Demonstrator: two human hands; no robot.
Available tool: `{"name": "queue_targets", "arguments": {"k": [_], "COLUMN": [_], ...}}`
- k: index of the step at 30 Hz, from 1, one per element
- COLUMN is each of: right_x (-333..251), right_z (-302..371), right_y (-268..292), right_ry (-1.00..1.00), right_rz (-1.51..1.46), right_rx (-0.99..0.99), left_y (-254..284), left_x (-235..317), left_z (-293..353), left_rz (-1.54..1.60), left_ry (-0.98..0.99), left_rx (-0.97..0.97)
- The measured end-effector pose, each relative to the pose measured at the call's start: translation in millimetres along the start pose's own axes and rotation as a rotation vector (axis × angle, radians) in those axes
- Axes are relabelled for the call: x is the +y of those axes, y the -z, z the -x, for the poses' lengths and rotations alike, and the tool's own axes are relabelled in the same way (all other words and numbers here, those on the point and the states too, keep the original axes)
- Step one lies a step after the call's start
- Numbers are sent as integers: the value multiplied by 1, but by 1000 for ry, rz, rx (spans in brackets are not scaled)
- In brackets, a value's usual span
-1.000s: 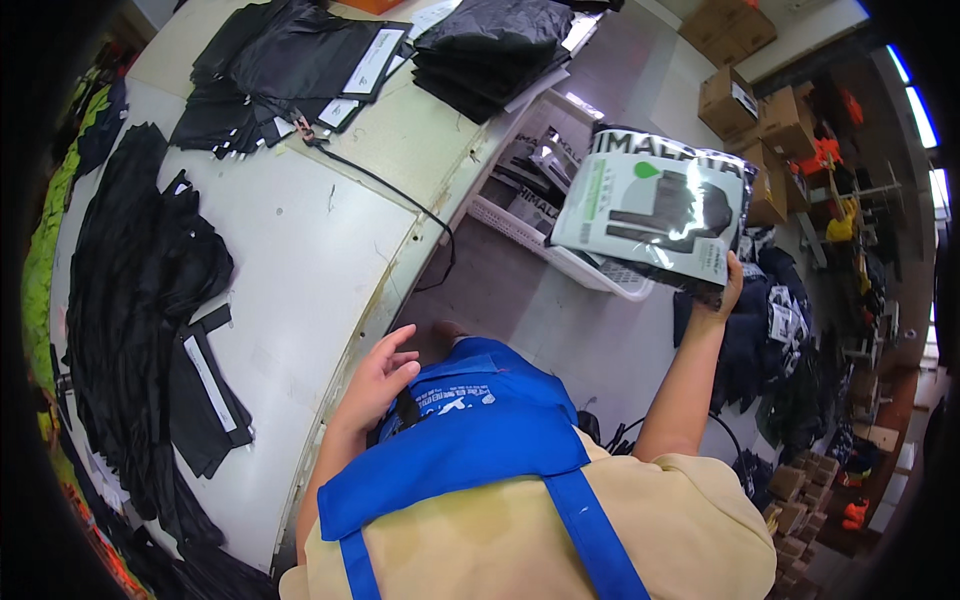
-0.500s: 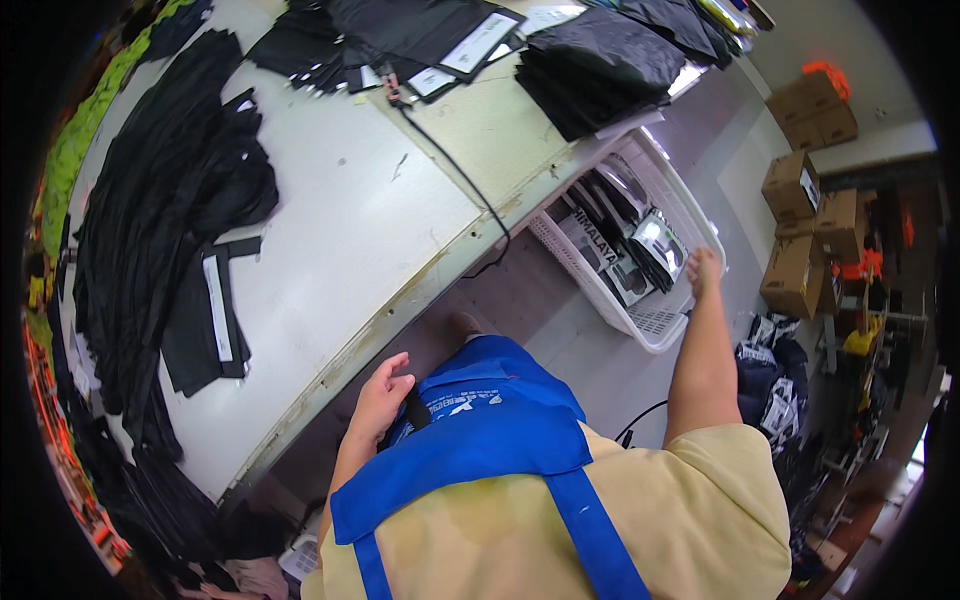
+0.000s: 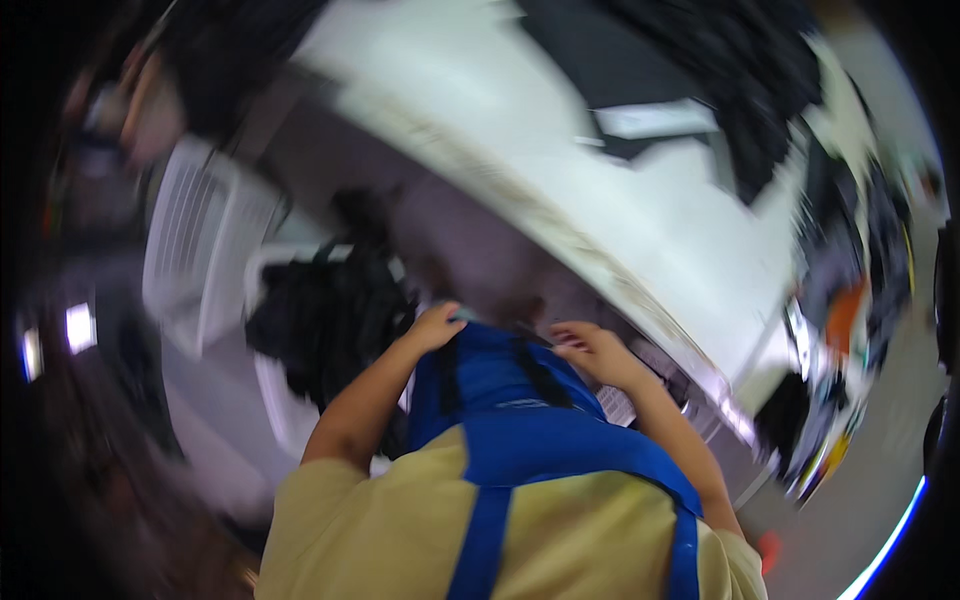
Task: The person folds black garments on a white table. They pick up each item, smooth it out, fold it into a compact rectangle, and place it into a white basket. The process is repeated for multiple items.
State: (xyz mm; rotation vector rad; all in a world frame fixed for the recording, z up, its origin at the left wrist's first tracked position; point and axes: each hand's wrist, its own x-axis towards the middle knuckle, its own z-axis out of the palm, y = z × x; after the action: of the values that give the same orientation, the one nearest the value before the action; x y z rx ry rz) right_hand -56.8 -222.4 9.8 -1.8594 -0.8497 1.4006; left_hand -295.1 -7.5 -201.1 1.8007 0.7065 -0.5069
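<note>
My left hand (image 3: 437, 325) hovers at the upper left edge of my blue apron (image 3: 510, 385). Its fingers are blurred, but thumb and fingers look apart, and I see nothing held. At the apron's right side my right hand (image 3: 598, 354) has its fingers stretched out and parted, with no object in them. A heap of black cloth (image 3: 325, 320) fills a white bin (image 3: 270, 385) left of my left arm. Beyond my right hand runs the edge of a white table (image 3: 560, 225).
Dark garments (image 3: 720, 80) with a white label strip (image 3: 660, 120) lie on the table. An upright white slatted basket (image 3: 205, 240) stands at the left. Part of another person (image 3: 155, 110), smeared by motion, shows at the far upper left. More dark goods hang at the right.
My view has swung left, away from the white basket of packaged goods and the cartons. My right hand has left that basket's rim and come in to the apron, beside my left.
</note>
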Motion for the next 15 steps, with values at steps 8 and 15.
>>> {"name": "queue_targets", "arguments": {"k": [8, 15], "right_x": [-103, -106], "right_z": [-152, -225], "right_y": [-24, -77], "right_ry": [-141, -205], "right_rz": [164, 234], "right_rx": [-279, -451], "left_y": [57, 78], "left_x": [-142, -235], "left_z": [6, 25], "left_rz": [2, 397], "left_ry": [788, 1000], "left_rx": [709, 1063]}}
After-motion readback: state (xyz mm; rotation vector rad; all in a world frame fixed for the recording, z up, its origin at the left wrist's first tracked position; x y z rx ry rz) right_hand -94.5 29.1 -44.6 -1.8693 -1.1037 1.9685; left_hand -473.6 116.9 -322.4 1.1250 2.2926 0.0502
